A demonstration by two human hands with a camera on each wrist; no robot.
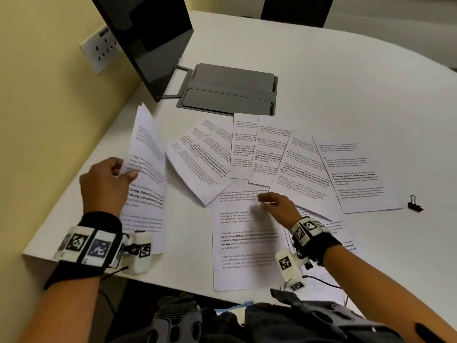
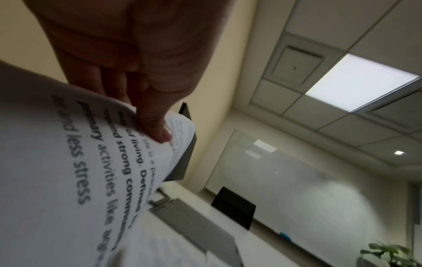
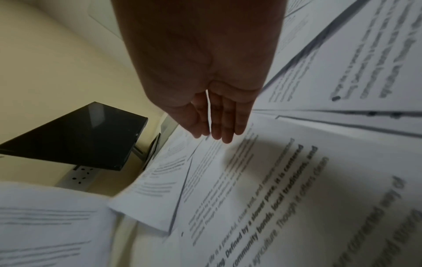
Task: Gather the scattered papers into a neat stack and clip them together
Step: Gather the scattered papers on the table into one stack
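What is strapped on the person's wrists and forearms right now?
Both forearms are bare, with no sleeves. The left hand and right hand are ungloved. Each wrist wears a black wrap under a white band of black-and-white square markers. A white tagged camera pod hangs below each wrist, trailing a thin black cable.

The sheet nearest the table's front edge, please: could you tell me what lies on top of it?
Above the nearest sheet the right hand reaches, fingers straight; contact cannot be told. Its far edge slips beneath other sheets, hiding that part.

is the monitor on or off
Off, as far as the pictures show: the monitor screen is uniformly black in the head view and the right wrist view, showing only faint reflections. No indicator light is discernible.
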